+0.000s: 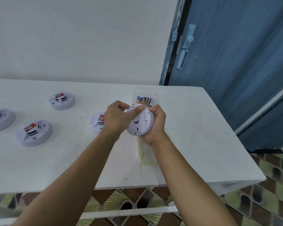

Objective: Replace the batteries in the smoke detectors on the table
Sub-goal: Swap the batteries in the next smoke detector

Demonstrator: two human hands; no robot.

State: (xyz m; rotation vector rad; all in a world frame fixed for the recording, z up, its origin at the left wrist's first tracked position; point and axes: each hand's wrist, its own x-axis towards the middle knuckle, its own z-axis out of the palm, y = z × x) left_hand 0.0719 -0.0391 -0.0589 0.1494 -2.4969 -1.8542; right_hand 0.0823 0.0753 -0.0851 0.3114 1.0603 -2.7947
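**Both arms reach in, smoke detector held over the tabletop**

Bare forearms stretch from the lower edge to a white smoke detector [140, 123], held up off the tabletop [194, 128] with its labelled back towards the camera. The right grip [155, 124] cups it from below, fingers curled round its rim. The left grip [116, 118] clasps its upper edge, thumb laid across the back.

Just beyond it, a clear container [147, 91] holds a row of batteries [144, 100] standing side by side. A second clear tray [144, 158] with a yellowish rim lies nearer, partly under the right wrist; its contents cannot be made out.

Four more detectors rest face up on the white tabletop: one [96, 123] partly hidden behind the left grip, one [62, 100] further back, one [34, 133] nearer, and one [0, 119] at the left edge.

Behind stands a plain white wall [72, 38], to the right a blue door [235, 62] with a pale latch [189, 38]. Patterned tiles cover the floor [276, 168].
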